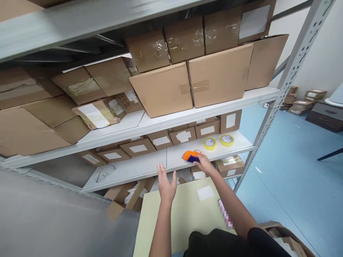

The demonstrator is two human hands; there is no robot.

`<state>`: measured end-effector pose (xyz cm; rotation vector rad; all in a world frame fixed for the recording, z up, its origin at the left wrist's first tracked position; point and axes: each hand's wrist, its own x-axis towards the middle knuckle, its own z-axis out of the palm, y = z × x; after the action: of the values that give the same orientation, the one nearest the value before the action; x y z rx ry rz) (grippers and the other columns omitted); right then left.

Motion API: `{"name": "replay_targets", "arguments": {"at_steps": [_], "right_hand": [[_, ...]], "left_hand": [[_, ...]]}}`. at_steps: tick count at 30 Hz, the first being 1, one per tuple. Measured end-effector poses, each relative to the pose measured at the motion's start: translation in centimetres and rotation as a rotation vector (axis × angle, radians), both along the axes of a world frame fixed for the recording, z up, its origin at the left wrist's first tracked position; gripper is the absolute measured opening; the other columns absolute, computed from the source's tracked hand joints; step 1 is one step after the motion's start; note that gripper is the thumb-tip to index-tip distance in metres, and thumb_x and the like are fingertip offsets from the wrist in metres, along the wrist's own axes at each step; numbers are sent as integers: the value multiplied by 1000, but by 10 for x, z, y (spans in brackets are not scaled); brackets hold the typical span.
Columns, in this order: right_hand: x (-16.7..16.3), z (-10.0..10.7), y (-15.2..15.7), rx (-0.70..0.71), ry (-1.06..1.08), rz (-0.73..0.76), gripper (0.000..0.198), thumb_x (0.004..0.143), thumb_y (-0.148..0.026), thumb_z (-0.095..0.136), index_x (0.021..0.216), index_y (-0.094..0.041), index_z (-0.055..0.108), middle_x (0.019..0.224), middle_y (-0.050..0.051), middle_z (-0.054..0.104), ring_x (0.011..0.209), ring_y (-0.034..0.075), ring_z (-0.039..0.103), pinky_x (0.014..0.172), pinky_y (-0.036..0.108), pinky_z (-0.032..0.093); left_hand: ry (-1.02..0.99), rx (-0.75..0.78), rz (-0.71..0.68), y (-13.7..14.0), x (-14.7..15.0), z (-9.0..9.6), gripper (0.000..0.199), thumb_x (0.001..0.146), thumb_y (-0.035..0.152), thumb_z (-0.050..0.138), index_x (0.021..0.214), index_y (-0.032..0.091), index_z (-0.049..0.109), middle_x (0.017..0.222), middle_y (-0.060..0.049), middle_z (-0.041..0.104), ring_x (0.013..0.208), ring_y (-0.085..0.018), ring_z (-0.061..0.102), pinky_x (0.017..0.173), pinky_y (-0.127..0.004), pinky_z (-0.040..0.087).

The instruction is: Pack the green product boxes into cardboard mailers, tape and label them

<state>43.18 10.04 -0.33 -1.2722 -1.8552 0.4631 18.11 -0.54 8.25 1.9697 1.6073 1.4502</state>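
My right hand (204,165) reaches to the white shelf (177,159), its fingers closed on the near end of an orange and dark blue tape dispenser (189,156). Part of the dispenser is covered by those fingers. Two rolls of yellow tape, one nearer (209,144) and one farther right (227,140), lie flat beyond it. My left hand (166,184) is held up in front of the shelf edge, fingers stretched and thumb apart, with nothing in it.
Cardboard boxes (183,135) with white labels line the back of this shelf, and larger cartons (219,76) fill the one above. Clear glasses (105,173) rest at its left end. Below my hands is a pale table (184,217) with a white paper (205,192). A metal post (292,71) rises at right.
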Motion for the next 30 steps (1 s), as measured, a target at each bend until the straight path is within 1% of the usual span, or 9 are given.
{"name": "replay_targets", "arguments": {"at_steps": [2, 4, 6, 10, 13, 16, 21, 25, 30], "right_hand": [[3, 3, 21, -48, -93, -29, 46, 92, -23, 65, 136, -13, 61, 137, 21, 66, 129, 34, 59, 110, 50, 43], [2, 3, 39, -77, -176, -55, 46, 90, -19, 64, 135, -12, 62, 134, 21, 67, 126, 33, 60, 110, 49, 42], [-1, 2, 52, -96, -240, -79, 45, 87, -16, 64, 132, -11, 64, 130, 21, 69, 124, 32, 61, 109, 47, 42], [-8, -4, 59, -98, -318, -114, 40, 81, -10, 64, 121, -12, 70, 126, 20, 71, 123, 33, 59, 108, 47, 43], [-12, -9, 52, -24, -286, -176, 39, 82, -14, 65, 121, -14, 70, 127, 19, 70, 125, 36, 56, 110, 52, 39], [-23, -13, 40, 49, -190, -184, 36, 88, -22, 61, 121, -15, 70, 122, 18, 70, 120, 37, 57, 108, 55, 41], [-62, -19, 12, 111, -34, -14, 31, 95, -29, 54, 118, -18, 72, 114, 16, 71, 111, 34, 60, 102, 50, 48], [-101, -24, -16, 91, 41, 104, 33, 97, -29, 54, 124, -20, 70, 115, 14, 72, 112, 32, 62, 105, 48, 49], [-148, -33, -59, 54, 23, 227, 31, 97, -31, 54, 122, -22, 71, 115, 12, 72, 113, 30, 65, 103, 48, 51]], "left_hand": [[-37, -18, 73, 0, -10, 0, 69, 95, 44, 63, 158, 27, 40, 164, -18, 38, 134, -31, 57, 94, -41, 58], [-97, -23, 125, -2, -17, 1, 49, 96, 46, 61, 140, 25, 59, 150, -17, 55, 122, -27, 65, 90, -39, 60], [-174, -54, 129, -6, -21, 1, 37, 95, 49, 61, 118, 21, 69, 135, -15, 65, 116, -25, 68, 86, -36, 60], [-267, -138, 162, -18, -29, 0, 33, 91, 53, 65, 92, 20, 66, 126, -15, 70, 112, -25, 69, 81, -32, 59], [-308, -151, 216, -27, -38, -4, 34, 89, 53, 66, 82, 20, 60, 124, -14, 71, 105, -23, 70, 79, -32, 58], [-352, -168, 261, -35, -46, -12, 31, 89, 50, 66, 82, 21, 61, 122, -13, 71, 97, -21, 71, 77, -32, 57], [-334, -195, 308, -48, -56, -22, 22, 90, 42, 62, 89, 21, 67, 119, -11, 71, 95, -20, 70, 76, -30, 57], [-317, -187, 371, -66, -71, -24, 16, 89, 35, 62, 87, 20, 69, 118, -11, 70, 102, -22, 69, 76, -30, 57], [-349, -149, 473, -102, -105, -30, 15, 88, 28, 60, 92, 21, 73, 116, -10, 71, 97, -20, 70, 76, -29, 57]]}}
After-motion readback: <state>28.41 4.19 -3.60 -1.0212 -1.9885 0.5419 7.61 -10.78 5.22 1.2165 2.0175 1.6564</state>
